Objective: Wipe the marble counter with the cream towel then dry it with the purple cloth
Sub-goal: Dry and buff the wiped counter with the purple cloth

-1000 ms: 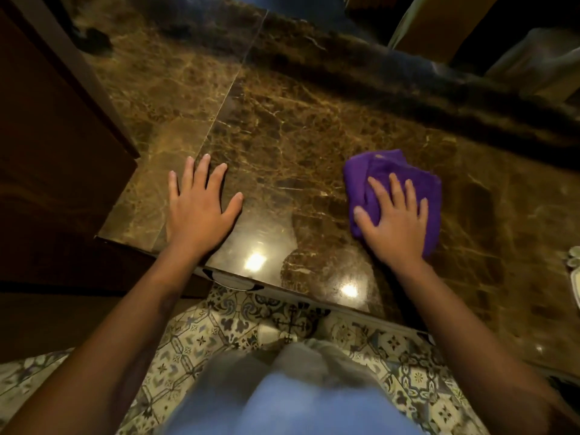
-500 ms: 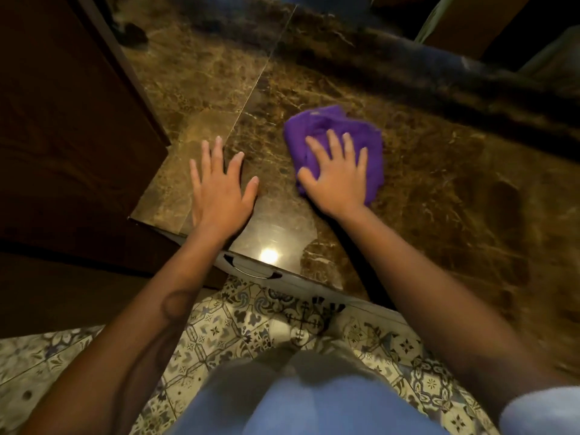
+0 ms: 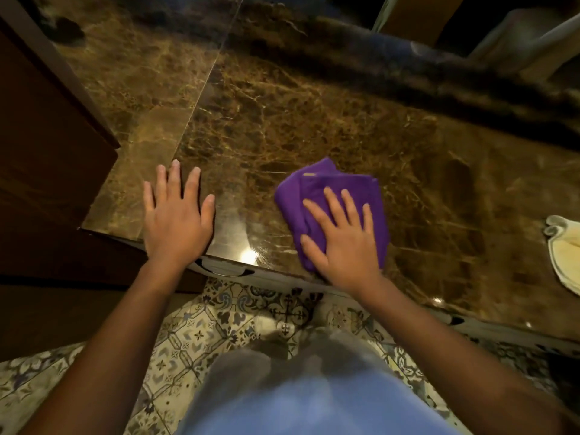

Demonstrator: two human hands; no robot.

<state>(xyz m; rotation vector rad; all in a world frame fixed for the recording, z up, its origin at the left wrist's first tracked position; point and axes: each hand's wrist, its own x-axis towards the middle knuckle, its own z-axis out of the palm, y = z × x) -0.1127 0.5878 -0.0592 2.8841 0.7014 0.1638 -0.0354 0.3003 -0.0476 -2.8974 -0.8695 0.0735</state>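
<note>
We press our right hand [image 3: 342, 237] flat, fingers spread, on the folded purple cloth [image 3: 332, 211] near the front edge of the marble counter [image 3: 314, 120], at about five o'clock. Our left hand [image 3: 175, 221] lies open and empty on the stone at seven o'clock, bracing us. To dry well, we judge even pressure and overlapping strokes best. The cream towel [image 3: 565, 249] lies aside at three o'clock.
</note>
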